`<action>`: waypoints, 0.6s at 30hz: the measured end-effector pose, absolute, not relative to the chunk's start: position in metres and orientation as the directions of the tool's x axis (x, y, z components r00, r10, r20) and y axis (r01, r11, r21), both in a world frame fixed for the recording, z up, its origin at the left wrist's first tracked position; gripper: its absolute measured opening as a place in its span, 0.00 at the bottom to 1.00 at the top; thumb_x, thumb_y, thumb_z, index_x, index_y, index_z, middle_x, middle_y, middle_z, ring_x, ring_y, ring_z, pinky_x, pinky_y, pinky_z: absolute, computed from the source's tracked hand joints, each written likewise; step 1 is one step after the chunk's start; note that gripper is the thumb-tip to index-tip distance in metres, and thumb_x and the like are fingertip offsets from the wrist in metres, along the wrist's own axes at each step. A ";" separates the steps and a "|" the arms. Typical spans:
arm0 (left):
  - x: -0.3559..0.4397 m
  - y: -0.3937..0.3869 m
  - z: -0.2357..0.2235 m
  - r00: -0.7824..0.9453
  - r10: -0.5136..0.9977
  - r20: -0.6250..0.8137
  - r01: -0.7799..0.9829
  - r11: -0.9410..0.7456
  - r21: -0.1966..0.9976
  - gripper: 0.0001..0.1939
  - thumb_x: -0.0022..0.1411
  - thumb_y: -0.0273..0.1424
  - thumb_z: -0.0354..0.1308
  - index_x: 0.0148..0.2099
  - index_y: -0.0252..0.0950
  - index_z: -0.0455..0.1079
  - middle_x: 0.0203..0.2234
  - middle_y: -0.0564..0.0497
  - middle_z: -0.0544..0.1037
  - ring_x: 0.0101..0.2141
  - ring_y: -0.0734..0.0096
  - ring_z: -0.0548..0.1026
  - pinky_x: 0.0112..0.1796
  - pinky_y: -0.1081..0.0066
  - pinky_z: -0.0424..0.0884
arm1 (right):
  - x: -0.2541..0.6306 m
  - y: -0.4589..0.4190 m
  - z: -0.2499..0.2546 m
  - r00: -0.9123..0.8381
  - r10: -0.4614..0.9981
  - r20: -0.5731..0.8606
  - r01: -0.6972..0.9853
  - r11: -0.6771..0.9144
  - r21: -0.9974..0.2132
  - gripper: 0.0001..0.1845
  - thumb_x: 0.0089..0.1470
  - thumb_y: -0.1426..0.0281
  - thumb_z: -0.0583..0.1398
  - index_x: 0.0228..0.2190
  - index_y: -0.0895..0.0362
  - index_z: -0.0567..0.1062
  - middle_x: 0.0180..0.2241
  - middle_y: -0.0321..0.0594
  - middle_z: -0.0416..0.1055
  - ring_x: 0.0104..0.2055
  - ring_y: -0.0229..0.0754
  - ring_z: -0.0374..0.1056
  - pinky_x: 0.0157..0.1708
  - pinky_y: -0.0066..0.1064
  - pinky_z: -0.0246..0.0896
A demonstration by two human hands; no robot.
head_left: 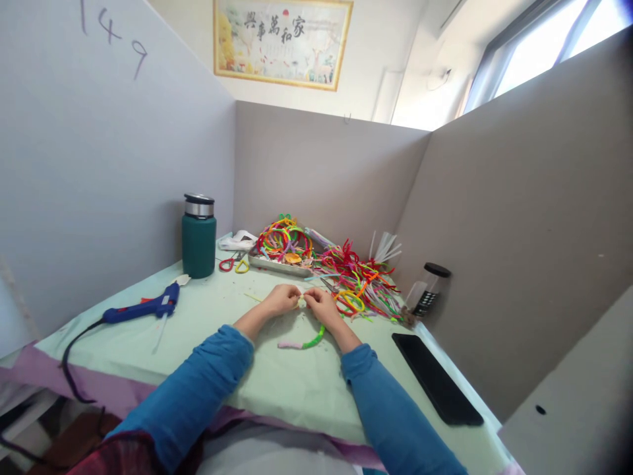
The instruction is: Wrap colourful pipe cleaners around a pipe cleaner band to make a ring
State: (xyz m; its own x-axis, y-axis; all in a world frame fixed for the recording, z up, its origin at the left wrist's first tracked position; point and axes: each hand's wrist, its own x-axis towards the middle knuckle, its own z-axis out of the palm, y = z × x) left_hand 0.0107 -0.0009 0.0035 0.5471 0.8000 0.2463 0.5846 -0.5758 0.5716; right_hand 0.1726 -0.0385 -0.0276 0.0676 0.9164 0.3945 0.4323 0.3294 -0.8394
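Note:
My left hand [283, 301] and my right hand [319, 302] meet over the middle of the table, fingertips closed in a pinch. Between them is a small pale yellow pipe-cleaner piece [301, 302]; fingers cover much of it. Below my right wrist curves a green and pink pipe-cleaner strip [311, 342]; I cannot tell whether it joins the held piece. A thin yellow stem [252, 297] lies just left of my left hand. Scissors with yellow and red handles [352, 301] rest beyond my right hand.
Behind lie a metal tray [279, 266] of coloured rings and a heap of pipe cleaners [359, 267]. At left stand a green bottle [198, 244] and a blue glue gun [143, 309] with its cord. A black phone [435, 379] lies right, near a clear jar [429, 290]. Grey partitions [316, 165] enclose the table.

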 end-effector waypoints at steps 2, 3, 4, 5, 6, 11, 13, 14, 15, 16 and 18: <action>0.011 0.000 0.002 0.552 0.778 0.300 0.616 -0.623 0.481 0.14 0.54 0.25 0.50 0.38 0.34 0.77 0.27 0.50 0.78 0.29 0.71 0.71 0.31 0.75 0.61 | 0.173 -0.038 -0.029 0.072 0.920 0.385 0.447 0.316 -0.837 0.07 0.48 0.66 0.57 0.25 0.56 0.71 0.19 0.34 0.67 0.24 0.38 0.62 0.26 0.28 0.56; 0.010 -0.001 0.001 0.555 0.769 0.318 0.632 -0.638 0.440 0.14 0.55 0.26 0.50 0.39 0.35 0.77 0.28 0.50 0.79 0.30 0.71 0.72 0.32 0.75 0.62 | 0.173 -0.037 -0.029 0.073 0.922 0.381 0.453 0.309 -0.836 0.07 0.48 0.66 0.57 0.24 0.56 0.71 0.19 0.34 0.67 0.23 0.38 0.62 0.26 0.28 0.56; 0.010 -0.001 0.001 0.557 0.763 0.328 0.647 -0.646 0.405 0.14 0.55 0.27 0.51 0.39 0.36 0.77 0.29 0.49 0.79 0.31 0.70 0.72 0.32 0.75 0.62 | 0.173 -0.037 -0.029 0.073 0.924 0.376 0.458 0.304 -0.836 0.07 0.48 0.66 0.57 0.24 0.56 0.71 0.19 0.34 0.67 0.23 0.38 0.62 0.26 0.28 0.57; 0.009 -0.002 0.001 0.558 0.762 0.330 0.664 -0.648 0.373 0.14 0.56 0.28 0.51 0.39 0.36 0.77 0.30 0.49 0.79 0.32 0.70 0.73 0.33 0.75 0.62 | 0.173 -0.037 -0.029 0.071 0.926 0.370 0.460 0.299 -0.836 0.07 0.47 0.66 0.57 0.24 0.56 0.71 0.19 0.34 0.67 0.23 0.38 0.62 0.26 0.28 0.57; 0.009 -0.003 0.002 0.557 0.764 0.327 0.682 -0.645 0.346 0.13 0.56 0.29 0.52 0.40 0.37 0.76 0.32 0.49 0.79 0.33 0.69 0.73 0.33 0.75 0.62 | 0.173 -0.037 -0.029 0.068 0.928 0.365 0.460 0.295 -0.837 0.07 0.47 0.66 0.57 0.24 0.56 0.71 0.19 0.33 0.67 0.23 0.38 0.62 0.26 0.28 0.57; 0.007 -0.010 0.007 0.548 0.776 0.312 0.740 -0.624 0.250 0.12 0.56 0.32 0.53 0.39 0.40 0.75 0.33 0.48 0.79 0.35 0.66 0.74 0.33 0.74 0.62 | 0.171 -0.040 -0.027 0.049 0.929 0.367 0.453 0.307 -0.837 0.07 0.47 0.67 0.57 0.24 0.56 0.72 0.18 0.34 0.68 0.22 0.38 0.62 0.25 0.28 0.57; 0.007 -0.012 0.008 0.549 0.775 0.313 0.746 -0.623 0.234 0.11 0.56 0.33 0.53 0.39 0.40 0.75 0.34 0.48 0.79 0.35 0.65 0.74 0.33 0.73 0.62 | 0.171 -0.041 -0.026 0.047 0.925 0.377 0.449 0.317 -0.835 0.07 0.47 0.67 0.57 0.23 0.56 0.73 0.18 0.34 0.68 0.22 0.38 0.62 0.25 0.28 0.57; 0.007 -0.012 0.009 0.549 0.775 0.314 0.747 -0.623 0.232 0.12 0.56 0.33 0.53 0.40 0.40 0.75 0.34 0.47 0.79 0.36 0.65 0.74 0.33 0.73 0.62 | 0.172 -0.041 -0.026 0.048 0.924 0.380 0.448 0.320 -0.835 0.08 0.47 0.66 0.57 0.23 0.56 0.73 0.18 0.34 0.68 0.22 0.38 0.62 0.25 0.28 0.57; 0.007 -0.013 0.009 0.547 0.774 0.319 0.745 -0.624 0.235 0.12 0.56 0.33 0.53 0.40 0.41 0.75 0.35 0.47 0.79 0.36 0.64 0.74 0.33 0.73 0.62 | 0.172 -0.041 -0.026 0.049 0.923 0.383 0.448 0.322 -0.834 0.08 0.47 0.66 0.57 0.23 0.56 0.73 0.18 0.34 0.68 0.23 0.38 0.62 0.25 0.28 0.57; 0.007 -0.013 0.010 0.548 0.771 0.325 0.740 -0.628 0.242 0.12 0.56 0.32 0.53 0.41 0.41 0.75 0.35 0.48 0.79 0.36 0.64 0.74 0.34 0.73 0.62 | 0.172 -0.041 -0.026 0.047 0.922 0.383 0.448 0.323 -0.834 0.08 0.47 0.65 0.57 0.23 0.56 0.73 0.18 0.34 0.68 0.23 0.38 0.62 0.25 0.28 0.57; 0.007 -0.014 0.010 0.549 0.766 0.334 0.726 -0.636 0.264 0.13 0.56 0.32 0.54 0.43 0.42 0.75 0.36 0.48 0.79 0.37 0.65 0.74 0.34 0.73 0.62 | 0.173 -0.041 -0.026 0.045 0.924 0.381 0.446 0.323 -0.835 0.09 0.47 0.64 0.57 0.22 0.56 0.72 0.18 0.33 0.68 0.23 0.38 0.62 0.25 0.28 0.57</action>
